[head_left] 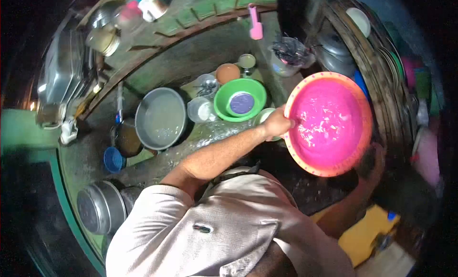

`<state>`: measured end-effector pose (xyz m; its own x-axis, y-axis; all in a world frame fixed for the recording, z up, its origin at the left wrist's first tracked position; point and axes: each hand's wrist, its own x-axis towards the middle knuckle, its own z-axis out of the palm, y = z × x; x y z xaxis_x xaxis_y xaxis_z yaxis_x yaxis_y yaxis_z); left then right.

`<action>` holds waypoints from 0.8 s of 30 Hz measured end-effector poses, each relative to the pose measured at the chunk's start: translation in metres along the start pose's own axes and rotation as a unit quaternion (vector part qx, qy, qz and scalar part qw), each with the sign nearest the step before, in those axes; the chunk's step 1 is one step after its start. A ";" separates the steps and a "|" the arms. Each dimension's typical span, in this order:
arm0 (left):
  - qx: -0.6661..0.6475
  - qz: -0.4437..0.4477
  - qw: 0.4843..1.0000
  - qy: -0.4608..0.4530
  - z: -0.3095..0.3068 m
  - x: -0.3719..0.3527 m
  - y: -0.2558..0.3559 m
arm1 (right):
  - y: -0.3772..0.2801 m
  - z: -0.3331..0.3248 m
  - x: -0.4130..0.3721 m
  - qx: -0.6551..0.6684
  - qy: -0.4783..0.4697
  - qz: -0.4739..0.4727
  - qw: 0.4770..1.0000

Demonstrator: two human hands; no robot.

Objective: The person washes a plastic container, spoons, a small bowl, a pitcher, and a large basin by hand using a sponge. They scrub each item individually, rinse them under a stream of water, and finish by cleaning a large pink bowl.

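Observation:
A pink basin (329,117) with an orange, dotted rim is held up at the right, its wet inside shining. My left hand (277,124) grips the rim on its left side, thumb over the edge. In shadow at the basin's lower right, my right hand (376,158) holds the other side, its fingers partly hidden. Just behind my left hand is a pale bowl (264,116), partly covered. Beyond it stands a green basin (257,88) with a purple dish (242,103) inside.
A large grey tub (161,118) of cloudy water stands left of centre. Nearby are a brown bowl (227,74), a clear container (200,110) and a blue cup (113,159). Metal pots (98,208) sit at lower left. A wooden rack (367,53) runs along the right.

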<state>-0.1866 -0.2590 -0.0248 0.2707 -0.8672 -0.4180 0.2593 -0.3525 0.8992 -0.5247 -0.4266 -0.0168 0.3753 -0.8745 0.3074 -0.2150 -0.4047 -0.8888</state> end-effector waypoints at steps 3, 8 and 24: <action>-0.056 0.058 0.993 0.083 -0.041 -0.049 -0.007 | -0.036 -0.040 0.009 0.168 -0.078 0.204 0.961; -0.123 0.049 0.957 0.258 -0.123 -0.134 -0.056 | -0.121 0.083 0.035 -0.103 -0.346 -0.120 0.925; -0.202 0.054 0.863 0.460 -0.209 -0.305 -0.124 | -0.110 0.411 -0.139 -0.096 -0.507 -0.340 0.787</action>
<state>-0.1076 0.1227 -0.0359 0.8866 -0.1756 -0.4280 0.4387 0.0253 0.8983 -0.1829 -0.1511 -0.1017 0.9676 0.1836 0.1735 0.2493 -0.8048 -0.5387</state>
